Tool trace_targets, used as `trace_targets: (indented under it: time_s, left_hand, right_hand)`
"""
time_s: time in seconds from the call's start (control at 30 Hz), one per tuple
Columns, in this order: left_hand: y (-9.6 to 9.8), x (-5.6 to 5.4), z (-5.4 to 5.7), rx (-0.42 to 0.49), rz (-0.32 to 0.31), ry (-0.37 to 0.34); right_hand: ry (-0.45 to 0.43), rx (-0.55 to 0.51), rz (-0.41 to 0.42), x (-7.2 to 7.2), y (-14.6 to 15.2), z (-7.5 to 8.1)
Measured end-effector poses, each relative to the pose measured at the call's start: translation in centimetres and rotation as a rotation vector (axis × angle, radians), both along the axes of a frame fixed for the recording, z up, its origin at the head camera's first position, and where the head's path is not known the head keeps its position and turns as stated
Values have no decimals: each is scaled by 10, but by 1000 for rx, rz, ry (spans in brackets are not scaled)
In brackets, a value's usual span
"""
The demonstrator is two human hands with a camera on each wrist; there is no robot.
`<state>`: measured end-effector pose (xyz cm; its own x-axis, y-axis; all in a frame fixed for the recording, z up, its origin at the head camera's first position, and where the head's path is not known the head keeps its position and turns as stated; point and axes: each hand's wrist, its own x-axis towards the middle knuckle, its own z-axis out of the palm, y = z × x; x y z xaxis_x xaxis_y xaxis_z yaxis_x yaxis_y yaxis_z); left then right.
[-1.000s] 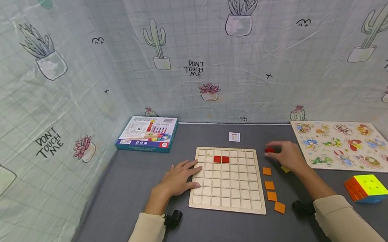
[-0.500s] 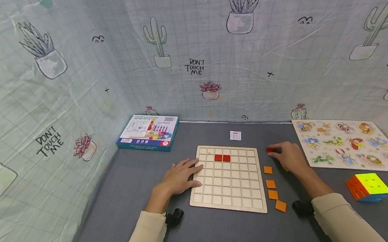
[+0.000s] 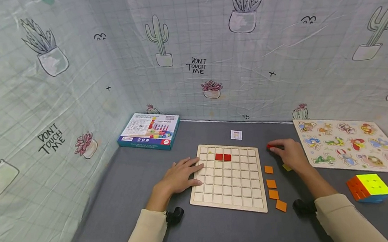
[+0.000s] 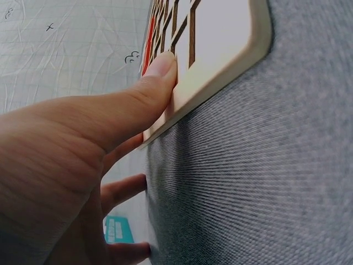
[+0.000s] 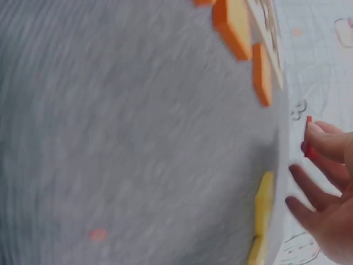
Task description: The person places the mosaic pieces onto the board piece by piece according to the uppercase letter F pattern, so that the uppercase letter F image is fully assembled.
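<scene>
My left hand rests on the left edge of a pale wooden grid board, fingers spread and thumb lying on the rim. Two red square tiles sit side by side in cells near the board's far side. Off the board's far right corner, my right hand pinches another red tile between thumb and index finger. In the right wrist view that tile stands on edge, with the other fingers held apart from it. Partly behind the right hand lies a yellow tile.
Several orange tiles lie in a column along the board's right side. A puzzle cube and an insect picture board are at the right. A small printed card lies behind the board, and a flat box sits back left.
The right hand's fingertips have drawn together on the red tile and moved slightly up. The yellow tile shows more than half a second ago. The left hand keeps its place on the board.
</scene>
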<state>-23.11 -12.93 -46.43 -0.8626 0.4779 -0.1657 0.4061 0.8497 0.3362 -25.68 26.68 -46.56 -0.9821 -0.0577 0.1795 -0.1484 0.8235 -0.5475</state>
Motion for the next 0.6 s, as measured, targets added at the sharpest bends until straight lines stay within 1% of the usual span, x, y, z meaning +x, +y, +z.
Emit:
trace_targets:
  time_s: [0.13, 0.27, 0.6]
  left_hand:
    - [-1, 1, 1, 7, -5, -2]
    - [-1, 1, 2, 4, -9, 2]
    - [0, 2, 5, 9, -5, -6]
  right_hand:
    - [46, -52, 21, 1, -12, 9]
    - [47, -108, 55, 2, -28, 14]
    - [-9, -157, 126, 9, -62, 10]
